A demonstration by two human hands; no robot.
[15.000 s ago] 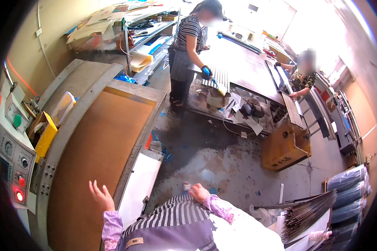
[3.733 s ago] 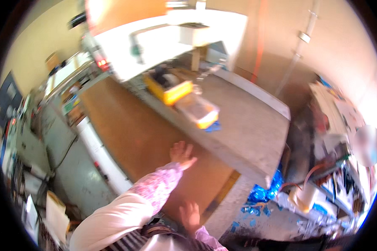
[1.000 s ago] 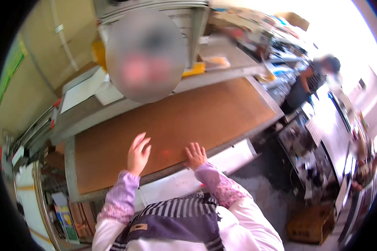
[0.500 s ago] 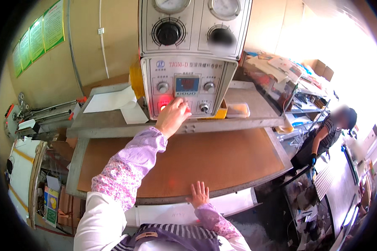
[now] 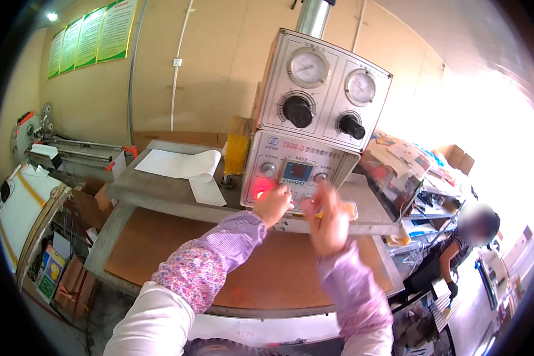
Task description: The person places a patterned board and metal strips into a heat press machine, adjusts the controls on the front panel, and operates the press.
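Observation:
Both hands are at the lower front of a grey machine control panel (image 5: 285,151). My left hand (image 5: 272,206) has its fingers curled together beside a red lit button (image 5: 260,192). A bit of red shows at its fingertips, but what they grip is hidden. My right hand (image 5: 329,225) is raised in front of the panel's lower right, smeared by motion, so its fingers and any contact are unclear. Above the hands are a small digital display (image 5: 297,172), a silver knob on the left (image 5: 268,169) and another on the right (image 5: 321,178).
Two round gauges (image 5: 308,67) and two black knobs (image 5: 298,111) top the machine. Below it lies a brown board (image 5: 154,237) in a metal frame. White paper (image 5: 175,163) rests on the upper plate. Another person (image 5: 451,255) works at a bench on the right, near cluttered shelves (image 5: 433,204).
My right hand has risen from the brown board's front edge to the panel. My left hand stays by the red button. The view has tilted and shifted, showing more of the machine's top.

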